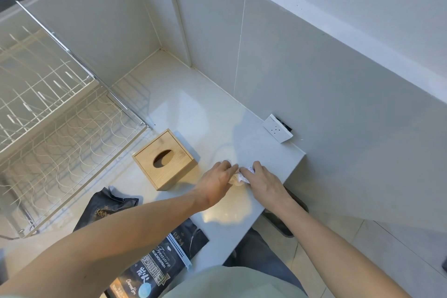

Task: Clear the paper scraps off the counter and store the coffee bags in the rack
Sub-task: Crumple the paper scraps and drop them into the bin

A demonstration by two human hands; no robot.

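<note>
We see two hands close together on the counter (217,116), with the paper scraps (239,176) bunched up between them. The left hand (217,182) has its fingers bent down onto the white paper from one side. The right hand (262,180) has its fingers curled over the paper from the other side. Both hands hold the crumpled scraps, and the scraps sit on the counter near its right end. Just to the left of the hands stands a wooden tissue box (164,159) with an oval hole in its top. Closer to us lie two dark coffee bags. One bag (106,208) lies flat under the left arm, near the rack. The other bag (159,259) lies by the front edge of the counter, and we can read white letters on it. The left arm hides part of each bag. The wire rack (60,116) stands on the left side of the counter, with two levels of white wire. A white socket (277,128) sticks out of the wall behind the hands. Past the right end of the counter we see the floor (362,249).
</note>
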